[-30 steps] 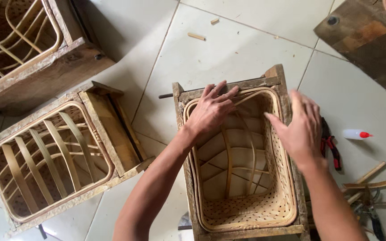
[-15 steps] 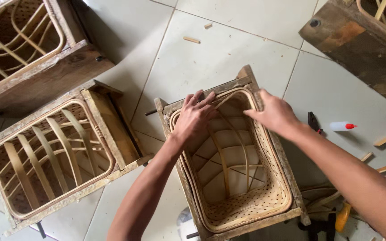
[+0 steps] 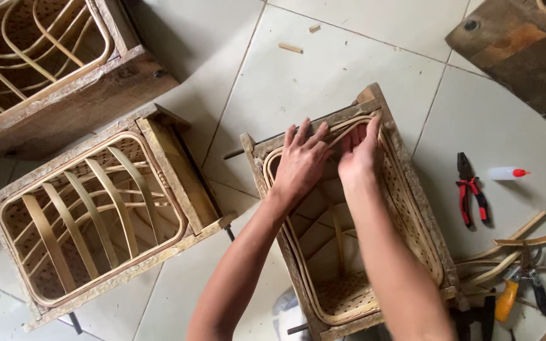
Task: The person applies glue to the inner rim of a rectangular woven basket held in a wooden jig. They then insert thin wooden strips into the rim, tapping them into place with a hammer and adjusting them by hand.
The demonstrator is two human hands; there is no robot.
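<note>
On the tiled floor (image 3: 361, 57), towards its near edge, a woven bamboo basket (image 3: 406, 215) sits inside a rough wooden box frame (image 3: 406, 145) that serves as its mould. Both hands press at the far end of the basket's rim. The left hand (image 3: 301, 161) lies flat with fingers spread over the rim strip and the frame's top board, clamped on nothing. The right hand (image 3: 358, 151) is just beside it, fingers together and hooked over a bent bamboo rim strip (image 3: 342, 129), pushing it down into place.

The basket looks light, its weave thin and springy; the strip seems stiff enough to spring back if released, and likely to split if bent sharply. The frame appears heavy and rigid, so it should stay put under pressure. The best hold is probably on the rim near the frame's corners, where the wood backs the weave.

A second frame with curved ribs (image 3: 96, 215) stands to the left, a third (image 3: 45, 63) at the far left corner. Red-handled pliers (image 3: 471, 189), a small glue bottle (image 3: 507, 172) and loose bamboo slivers (image 3: 519, 240) lie to the right.
</note>
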